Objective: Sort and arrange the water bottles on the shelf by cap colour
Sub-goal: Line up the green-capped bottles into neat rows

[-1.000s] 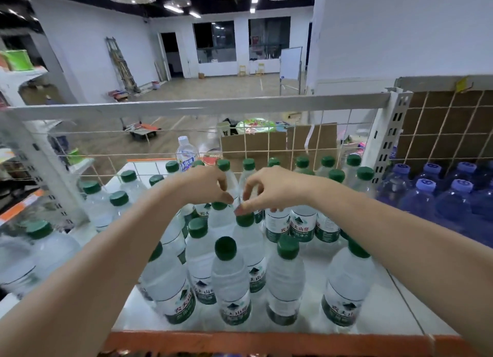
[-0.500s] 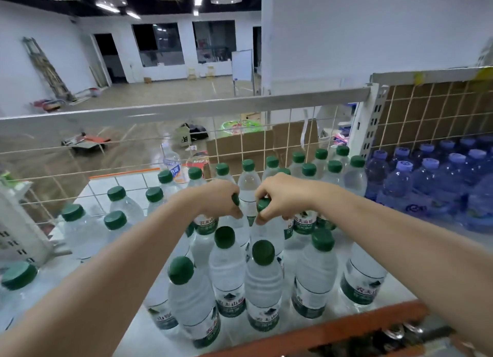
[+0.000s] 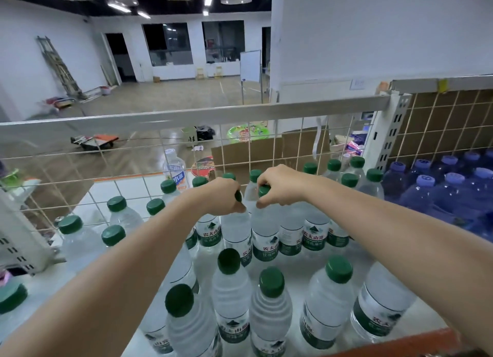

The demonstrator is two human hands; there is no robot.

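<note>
Several clear green-capped bottles [image 3: 231, 287] stand crowded on the white shelf [image 3: 293, 271]. My left hand [image 3: 217, 196] grips the neck of one green-capped bottle [image 3: 236, 231] in the middle of the group. My right hand [image 3: 281, 185] grips the neck of the green-capped bottle [image 3: 265, 233] right beside it. The two held bottles stand side by side, touching. A single white-capped bottle [image 3: 174, 167] stands at the back by the wire grid. Blue bottles with purple caps [image 3: 426, 193] fill the neighbouring bay on the right.
A wire grid [image 3: 266, 153] and a grey rail [image 3: 186, 116] close the shelf's back. A perforated upright [image 3: 392, 132] divides the two bays. The shelf's orange front edge [image 3: 400, 343] runs below. Bare white shelf [image 3: 128, 188] lies at the back left.
Both hands have closed on the bottle necks and drawn the two bottles together. The view has swung left and dipped, so the purple-capped bottles sit further right.
</note>
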